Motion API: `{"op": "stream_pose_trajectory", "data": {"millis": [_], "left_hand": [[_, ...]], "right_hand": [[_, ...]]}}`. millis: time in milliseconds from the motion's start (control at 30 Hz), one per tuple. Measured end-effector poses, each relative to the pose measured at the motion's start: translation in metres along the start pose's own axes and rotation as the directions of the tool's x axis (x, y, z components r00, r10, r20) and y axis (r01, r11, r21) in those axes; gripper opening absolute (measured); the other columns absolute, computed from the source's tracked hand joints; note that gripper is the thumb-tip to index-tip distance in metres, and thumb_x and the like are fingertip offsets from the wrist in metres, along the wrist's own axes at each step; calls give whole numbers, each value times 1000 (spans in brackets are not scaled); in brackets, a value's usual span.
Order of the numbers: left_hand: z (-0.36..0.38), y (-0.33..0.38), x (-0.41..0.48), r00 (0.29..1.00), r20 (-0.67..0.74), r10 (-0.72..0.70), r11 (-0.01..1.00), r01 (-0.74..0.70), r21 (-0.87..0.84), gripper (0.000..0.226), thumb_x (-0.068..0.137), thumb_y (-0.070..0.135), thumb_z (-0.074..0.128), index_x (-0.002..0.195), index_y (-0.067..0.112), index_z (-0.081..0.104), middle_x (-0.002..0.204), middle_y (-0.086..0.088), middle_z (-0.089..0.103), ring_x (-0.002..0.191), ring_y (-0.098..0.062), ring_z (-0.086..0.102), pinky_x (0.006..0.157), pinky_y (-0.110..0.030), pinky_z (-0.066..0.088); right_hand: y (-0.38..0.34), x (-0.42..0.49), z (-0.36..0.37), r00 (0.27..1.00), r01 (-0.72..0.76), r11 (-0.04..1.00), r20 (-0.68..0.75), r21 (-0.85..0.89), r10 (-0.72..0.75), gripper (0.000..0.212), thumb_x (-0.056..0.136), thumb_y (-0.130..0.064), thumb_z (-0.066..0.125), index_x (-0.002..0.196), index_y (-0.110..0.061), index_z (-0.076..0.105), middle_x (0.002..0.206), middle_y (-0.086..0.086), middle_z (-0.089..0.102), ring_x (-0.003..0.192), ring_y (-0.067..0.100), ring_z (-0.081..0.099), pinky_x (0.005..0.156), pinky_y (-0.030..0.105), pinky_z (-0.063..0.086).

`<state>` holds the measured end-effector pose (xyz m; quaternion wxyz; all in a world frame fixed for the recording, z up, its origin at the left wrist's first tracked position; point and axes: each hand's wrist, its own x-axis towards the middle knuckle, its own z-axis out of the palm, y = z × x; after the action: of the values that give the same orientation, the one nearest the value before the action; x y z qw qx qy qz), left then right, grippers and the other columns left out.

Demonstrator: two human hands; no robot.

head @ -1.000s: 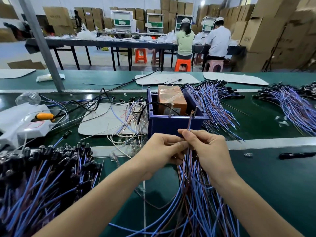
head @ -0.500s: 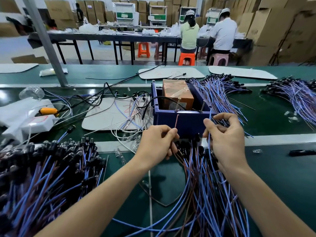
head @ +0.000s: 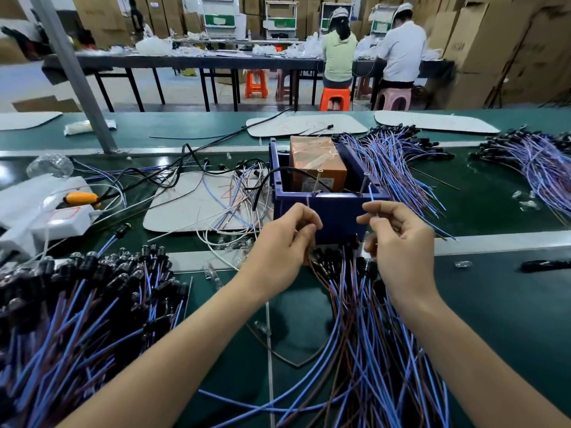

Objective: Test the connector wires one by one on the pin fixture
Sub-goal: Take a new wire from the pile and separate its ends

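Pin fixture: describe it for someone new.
Find the long green bench. At its middle, just beyond the left hand and right hand, sits a dark blue bin holding a brown taped box. Unlike the loose wire bundles and flat white pads, it is boxy, with two screws standing at its near rim.

From my end of the link this reads as a factory assembly floor. The green table (head: pixel 494 304) in front of me stretches away to both sides like a production line. It is heaped with connector wires (head: pixel 61 319) in blue and brown, lying in big loose bundles. A blue crate (head: pixel 327 211) with upright pins stands among them. Across the floor, a person in a pale green top (head: pixel 339 54) and another in a white shirt (head: pixel 401 54), both in white caps, sit on plastic stools (head: pixel 334 98) at a long dark table (head: pixel 185 61). Brown cartons (head: pixel 494 41) are stacked high behind them, and boxy machines with green panels (head: pixel 221 17) stand in a row.
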<state>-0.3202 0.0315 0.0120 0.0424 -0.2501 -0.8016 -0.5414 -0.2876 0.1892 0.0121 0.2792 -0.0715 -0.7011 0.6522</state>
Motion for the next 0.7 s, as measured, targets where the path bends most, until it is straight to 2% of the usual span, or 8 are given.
{"op": "stream_pose_trajectory", "data": {"millis": [67,200,367,700], "left_hand": [[3,2,-2,997,39,60,998,-61,29,21,98,-1,40,94,16,50,67,1,50,58,-25,49,58,-30,44],[4,0,-2,994,74,80,995,-85,58,21,97,-3,36,100,15,48,72,2,51,58,-10,45,56,-16,39],[2,-10,1,996,85,5,998,-10,63,19,99,1,38,102,16,49,79,2,55,58,-4,43,58,-17,37],[-6,-18,7,991,129,16,996,-27,90,29,98,-4,33,105,19,49,87,1,56,56,-1,42,55,-13,34]], "right_hand": [[0,-2,1,1000,16,1000,5,-5,-16,29,93,0,48,87,-24,64,75,-5,70,45,9,43,46,23,39],[3,-3,1,1000,28,999,15,-40,-28,26,93,-3,47,89,-24,62,77,-1,70,50,18,39,50,35,34],[4,-3,2,1000,25,999,20,-45,-24,28,93,-5,47,87,-28,62,75,-2,69,51,21,36,50,34,32],[9,-7,7,999,-15,1000,40,-10,15,31,97,-6,43,88,-30,60,71,-7,64,50,16,33,50,33,29]]}}
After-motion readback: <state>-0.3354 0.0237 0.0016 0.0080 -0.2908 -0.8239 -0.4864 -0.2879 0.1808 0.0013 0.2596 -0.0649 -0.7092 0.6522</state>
